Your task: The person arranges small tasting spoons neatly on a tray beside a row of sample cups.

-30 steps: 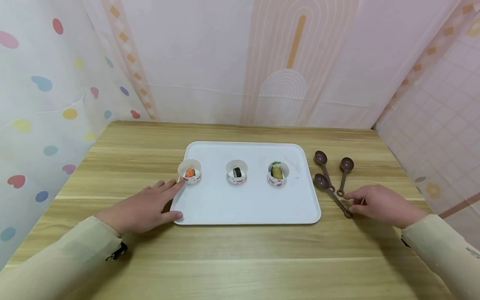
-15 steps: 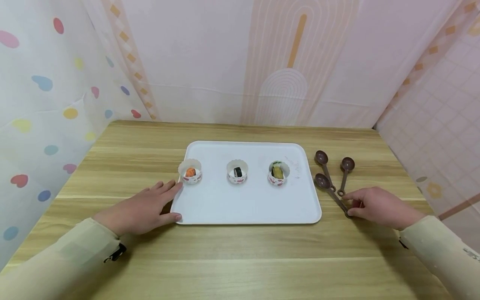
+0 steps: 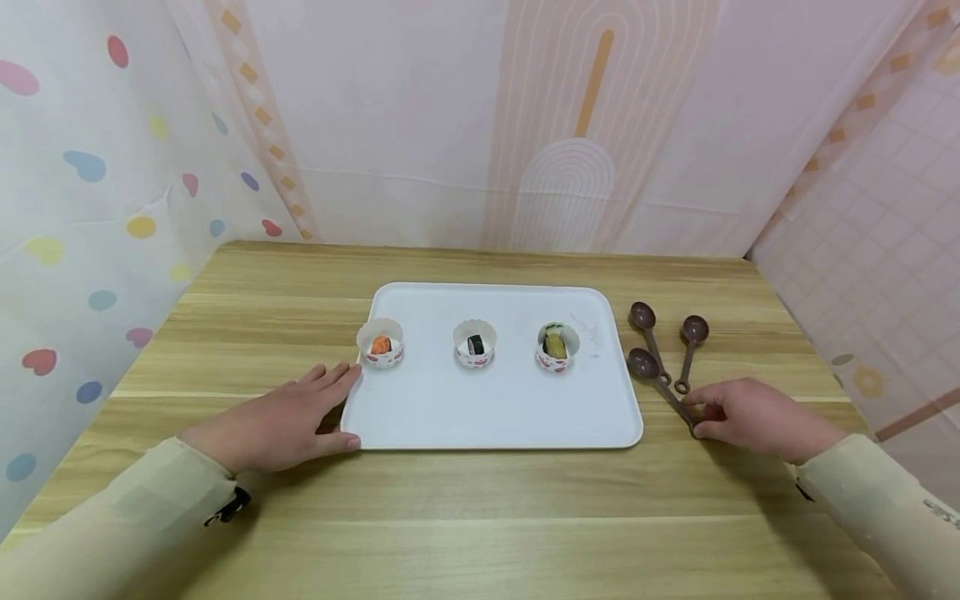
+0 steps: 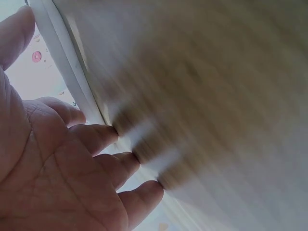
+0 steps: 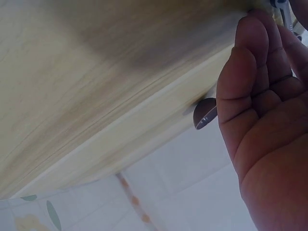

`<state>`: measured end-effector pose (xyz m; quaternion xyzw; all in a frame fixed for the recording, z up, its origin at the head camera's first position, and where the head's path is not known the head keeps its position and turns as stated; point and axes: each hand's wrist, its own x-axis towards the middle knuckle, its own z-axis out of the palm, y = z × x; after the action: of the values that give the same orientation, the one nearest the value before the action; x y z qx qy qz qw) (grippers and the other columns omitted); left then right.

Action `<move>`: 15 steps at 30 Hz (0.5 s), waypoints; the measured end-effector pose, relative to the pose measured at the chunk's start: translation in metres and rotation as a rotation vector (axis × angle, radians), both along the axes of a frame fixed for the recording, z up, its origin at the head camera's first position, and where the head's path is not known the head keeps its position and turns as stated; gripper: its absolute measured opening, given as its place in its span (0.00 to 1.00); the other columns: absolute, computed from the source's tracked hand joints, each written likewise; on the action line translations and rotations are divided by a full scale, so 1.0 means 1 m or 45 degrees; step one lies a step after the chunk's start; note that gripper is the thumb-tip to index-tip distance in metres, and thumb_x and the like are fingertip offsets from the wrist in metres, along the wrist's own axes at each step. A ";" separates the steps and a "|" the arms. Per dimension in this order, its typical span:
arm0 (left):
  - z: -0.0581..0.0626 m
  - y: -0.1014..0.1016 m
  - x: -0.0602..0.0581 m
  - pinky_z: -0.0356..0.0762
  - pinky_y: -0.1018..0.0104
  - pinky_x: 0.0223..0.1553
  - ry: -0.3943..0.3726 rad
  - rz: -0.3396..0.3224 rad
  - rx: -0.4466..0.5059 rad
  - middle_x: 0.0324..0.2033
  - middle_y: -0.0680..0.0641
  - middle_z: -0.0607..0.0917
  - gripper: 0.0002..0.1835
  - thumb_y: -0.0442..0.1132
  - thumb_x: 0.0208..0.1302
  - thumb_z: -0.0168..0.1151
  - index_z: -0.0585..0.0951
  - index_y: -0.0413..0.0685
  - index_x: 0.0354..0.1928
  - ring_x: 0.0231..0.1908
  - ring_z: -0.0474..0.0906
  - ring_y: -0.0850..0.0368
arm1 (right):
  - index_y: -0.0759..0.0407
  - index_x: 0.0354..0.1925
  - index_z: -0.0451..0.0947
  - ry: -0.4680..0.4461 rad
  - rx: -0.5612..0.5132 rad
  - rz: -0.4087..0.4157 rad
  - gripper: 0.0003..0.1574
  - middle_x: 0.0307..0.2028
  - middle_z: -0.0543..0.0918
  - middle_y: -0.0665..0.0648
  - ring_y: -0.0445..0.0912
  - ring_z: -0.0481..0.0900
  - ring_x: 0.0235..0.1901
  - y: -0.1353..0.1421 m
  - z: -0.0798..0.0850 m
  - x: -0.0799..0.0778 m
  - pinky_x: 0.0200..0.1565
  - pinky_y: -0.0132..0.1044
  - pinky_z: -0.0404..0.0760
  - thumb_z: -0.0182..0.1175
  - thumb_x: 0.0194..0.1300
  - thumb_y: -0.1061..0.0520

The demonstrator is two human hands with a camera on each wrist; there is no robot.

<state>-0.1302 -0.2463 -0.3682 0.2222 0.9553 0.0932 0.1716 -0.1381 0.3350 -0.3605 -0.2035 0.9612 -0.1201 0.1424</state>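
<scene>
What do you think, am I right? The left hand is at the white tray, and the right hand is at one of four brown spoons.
Nearly, but there are three brown spoons, not four: the head view shows one at the right hand and two others with bowls farther back. The left hand is at the white tray, as you said.

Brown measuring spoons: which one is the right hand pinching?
The front spoon, its bowl closest to the white tray and its handle end pinched by the right hand. The rear spoon and rightmost spoon lie farther back, ungripped.
</scene>
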 end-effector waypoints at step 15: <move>-0.002 -0.002 -0.001 0.58 0.23 0.72 -0.002 -0.005 0.016 0.81 0.32 0.57 0.58 0.76 0.69 0.55 0.52 0.41 0.84 0.78 0.52 0.21 | 0.63 0.54 0.85 -0.041 0.001 -0.025 0.21 0.26 0.83 0.41 0.34 0.74 0.26 -0.004 -0.001 0.005 0.30 0.31 0.75 0.73 0.64 0.58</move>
<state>-0.1313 -0.2487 -0.3700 0.2249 0.9541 0.0990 0.1712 -0.1336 0.3305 -0.3613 -0.1920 0.9607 -0.1245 0.1569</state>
